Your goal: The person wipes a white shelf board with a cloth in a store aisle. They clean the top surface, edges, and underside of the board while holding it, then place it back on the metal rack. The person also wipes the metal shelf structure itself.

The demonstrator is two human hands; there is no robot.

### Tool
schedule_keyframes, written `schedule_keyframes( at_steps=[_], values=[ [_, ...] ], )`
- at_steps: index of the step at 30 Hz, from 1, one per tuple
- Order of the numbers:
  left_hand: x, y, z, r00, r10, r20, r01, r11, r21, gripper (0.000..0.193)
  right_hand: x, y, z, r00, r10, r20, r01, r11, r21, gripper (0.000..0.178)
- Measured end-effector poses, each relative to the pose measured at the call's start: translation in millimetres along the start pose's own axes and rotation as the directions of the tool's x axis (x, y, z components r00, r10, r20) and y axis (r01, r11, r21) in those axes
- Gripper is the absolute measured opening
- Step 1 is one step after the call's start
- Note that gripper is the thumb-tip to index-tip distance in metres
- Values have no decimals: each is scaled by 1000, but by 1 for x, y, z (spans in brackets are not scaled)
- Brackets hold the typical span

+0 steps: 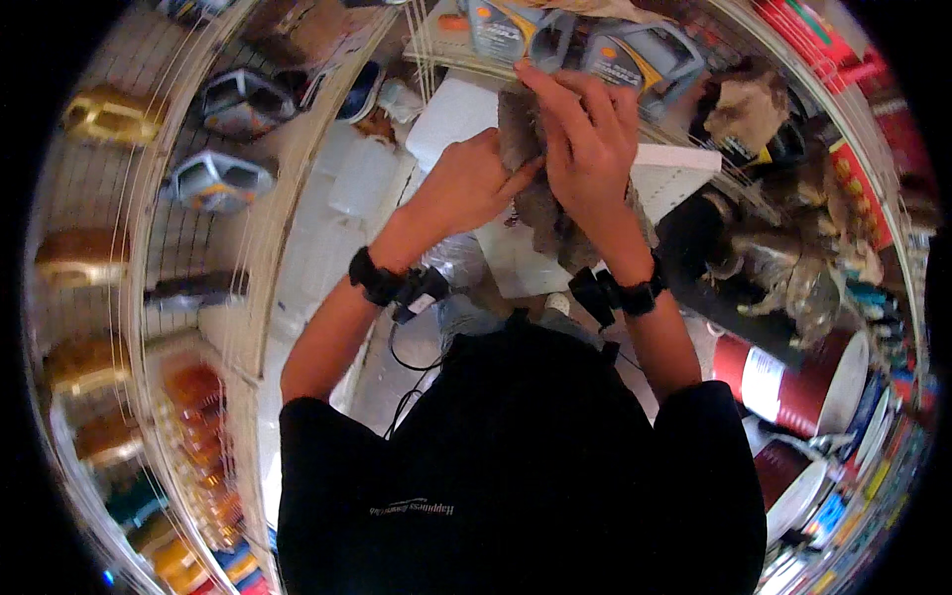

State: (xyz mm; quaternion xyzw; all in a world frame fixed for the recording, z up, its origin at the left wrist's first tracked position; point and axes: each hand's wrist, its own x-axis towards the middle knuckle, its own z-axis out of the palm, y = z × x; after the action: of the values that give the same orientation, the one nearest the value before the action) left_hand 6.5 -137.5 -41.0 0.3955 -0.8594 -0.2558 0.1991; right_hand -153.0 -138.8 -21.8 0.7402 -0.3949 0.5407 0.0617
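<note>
In front of me I hold up a crumpled grey-brown rag (557, 226), which hangs down between my forearms. My left hand (474, 180) is closed on its left edge, the thumb and fingers pressed together there. On the upper right part of the cloth my right hand (593, 139) is bent round it, fingertips pointing up and left. Just beyond my right fingers stand two grey jugs on a shelf: a left jug (501, 32) and a right jug (643, 61). The cloth's far side is hidden.
Shelves on the left bear gold bottles (117, 115) and silver-grey jugs (218, 180). White foam blocks (451, 121) sit below the far shelf. At right are plastic-wrapped parts (783, 263) and a dark red drum (793, 382). A black cable (399, 409) hangs by my left side.
</note>
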Motion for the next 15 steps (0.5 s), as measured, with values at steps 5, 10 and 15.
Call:
schedule_keyframes(
  at_steps=[5, 10, 15],
  values=[
    [8, -25, -1, 997, 65, -46, -52, 967, 250, 38, -53, -3, 34, 896, 270, -352, -381, 875, -298, 56],
    [7, -26, -6, 994, 99, -35, -92, 981, 169, 37, -157, -34, 48, 621, 652, -434, -781, 559, -279, 55],
    [-5, -3, -8, 972, 199, 126, -225, 944, 242, 58, -253, -42, 53, -185, 979, 84, -947, -200, 252, 34]
  ],
)
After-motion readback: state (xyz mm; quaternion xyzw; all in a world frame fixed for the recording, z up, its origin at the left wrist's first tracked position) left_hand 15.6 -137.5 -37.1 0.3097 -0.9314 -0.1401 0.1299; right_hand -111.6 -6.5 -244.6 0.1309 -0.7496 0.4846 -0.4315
